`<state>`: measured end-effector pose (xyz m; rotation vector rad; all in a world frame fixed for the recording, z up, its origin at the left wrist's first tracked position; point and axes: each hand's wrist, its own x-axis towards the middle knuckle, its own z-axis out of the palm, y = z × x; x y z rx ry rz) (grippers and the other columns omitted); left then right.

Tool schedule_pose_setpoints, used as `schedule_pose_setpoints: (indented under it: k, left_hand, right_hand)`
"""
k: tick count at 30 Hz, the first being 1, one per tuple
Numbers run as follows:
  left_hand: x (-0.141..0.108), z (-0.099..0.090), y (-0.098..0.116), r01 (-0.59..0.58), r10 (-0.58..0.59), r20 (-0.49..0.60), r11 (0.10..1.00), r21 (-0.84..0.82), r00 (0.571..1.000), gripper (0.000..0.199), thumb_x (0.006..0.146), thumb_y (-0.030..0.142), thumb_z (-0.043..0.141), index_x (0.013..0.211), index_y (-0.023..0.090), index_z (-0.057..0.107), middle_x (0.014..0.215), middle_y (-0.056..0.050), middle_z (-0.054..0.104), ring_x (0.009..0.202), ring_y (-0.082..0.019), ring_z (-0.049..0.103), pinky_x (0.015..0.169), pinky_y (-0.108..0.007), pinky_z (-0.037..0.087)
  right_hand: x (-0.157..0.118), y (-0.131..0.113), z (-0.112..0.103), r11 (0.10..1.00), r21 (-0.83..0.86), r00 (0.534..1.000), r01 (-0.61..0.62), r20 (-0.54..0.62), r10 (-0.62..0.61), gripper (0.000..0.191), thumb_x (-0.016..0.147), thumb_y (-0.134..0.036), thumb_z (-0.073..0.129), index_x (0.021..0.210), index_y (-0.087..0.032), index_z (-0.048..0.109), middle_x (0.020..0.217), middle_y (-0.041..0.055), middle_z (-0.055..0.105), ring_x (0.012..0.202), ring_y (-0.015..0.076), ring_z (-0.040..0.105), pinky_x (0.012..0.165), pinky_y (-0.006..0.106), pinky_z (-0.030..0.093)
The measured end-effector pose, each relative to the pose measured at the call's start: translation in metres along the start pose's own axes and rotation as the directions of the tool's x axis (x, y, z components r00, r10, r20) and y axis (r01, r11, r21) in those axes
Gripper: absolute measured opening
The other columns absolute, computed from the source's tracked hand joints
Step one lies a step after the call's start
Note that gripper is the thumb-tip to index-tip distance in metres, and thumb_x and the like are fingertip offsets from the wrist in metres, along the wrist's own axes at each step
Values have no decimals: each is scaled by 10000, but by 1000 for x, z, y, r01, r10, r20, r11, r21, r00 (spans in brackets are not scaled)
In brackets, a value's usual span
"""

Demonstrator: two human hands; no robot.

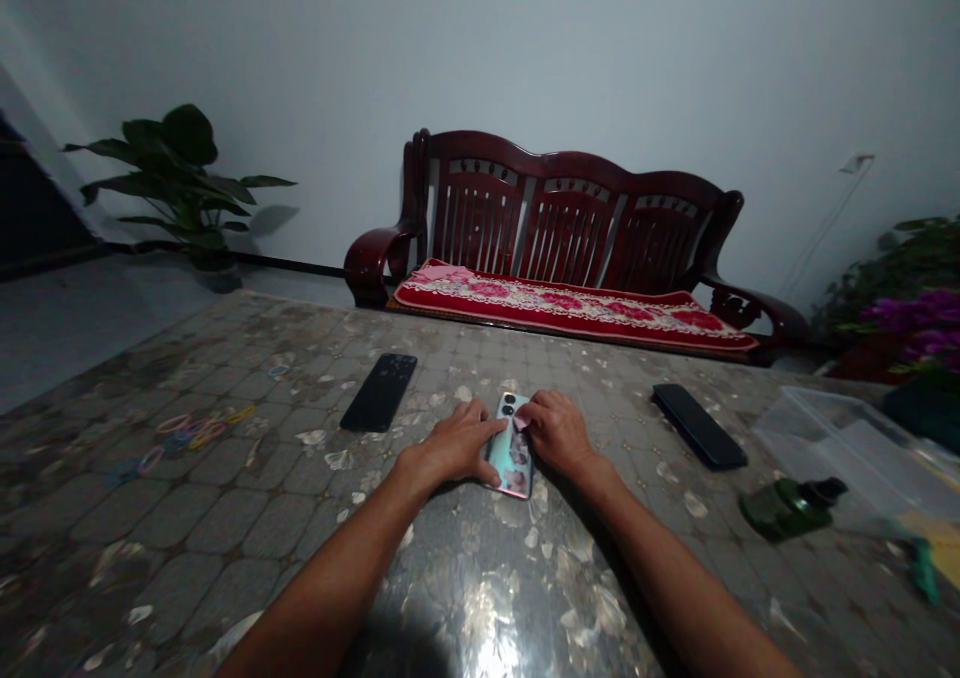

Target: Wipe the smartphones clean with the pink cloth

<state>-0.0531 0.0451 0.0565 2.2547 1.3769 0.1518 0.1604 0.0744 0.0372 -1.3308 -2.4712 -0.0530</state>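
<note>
A light mint-green phone point(501, 453) lies back up on the table, its two round camera lenses at the far end. Pictures or stickers show along the right part of its back. My left hand point(463, 440) holds the phone from the left, thumb near the close end and a fingertip on its back below the lenses. At the phone's right edge my right hand point(559, 430) is closed, pinching a small pink piece point(521, 420) against the back. Whether that piece is cloth, paper or a sticker I cannot tell.
A black phone point(379, 393) lies to the left, with coloured rubber bands point(199, 430) farther left. On the right are a dark phone point(699, 426), a green bottle point(787, 508) on its side and a clear plastic box point(840, 448). A wooden bench point(570, 218) stands behind the patterned table point(247, 518).
</note>
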Motion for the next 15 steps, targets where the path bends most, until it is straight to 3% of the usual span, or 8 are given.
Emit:
schedule_pose_setpoints:
  k: [3,5,11,15]
  left_hand:
    - [0,0,0,4,-4,6,1000,-2,1000,756,653,428,839,1352,356,561,1214,-54,510,1187,-319,463,980,-375,420]
    - [1,0,0,8,-8,15,1000,-4,1000,774,647,432,841,1361,360,551,1219,-53,505,1190,-318,462,980,-373,419]
    - [0,0,0,10,-11,19,999,36,1000,777,671,448,827,1381,330,535,1269,-81,488,1217,-337,449,982,-404,425]
    - [-3,-1,3,1,-3,34,998,67,999,785,679,447,827,1391,296,533,1251,-101,499,1212,-357,458,974,-418,436]
  right_hand:
    - [-7,-1,-3,991,45,991,124,47,-126,211,886,-121,542,967,-193,723,916,61,617,875,197,500,763,291,318]
    - [-5,0,-5,989,45,987,141,64,-144,199,897,-137,543,958,-195,723,909,59,614,864,195,500,759,290,319]
    - [13,4,-1,999,-46,999,-25,33,26,200,921,-147,525,937,-196,718,932,74,617,896,205,508,763,290,319]
    - [6,2,3,1000,-28,999,-9,34,10,202,901,-123,531,955,-200,710,933,65,619,893,199,513,753,286,321]
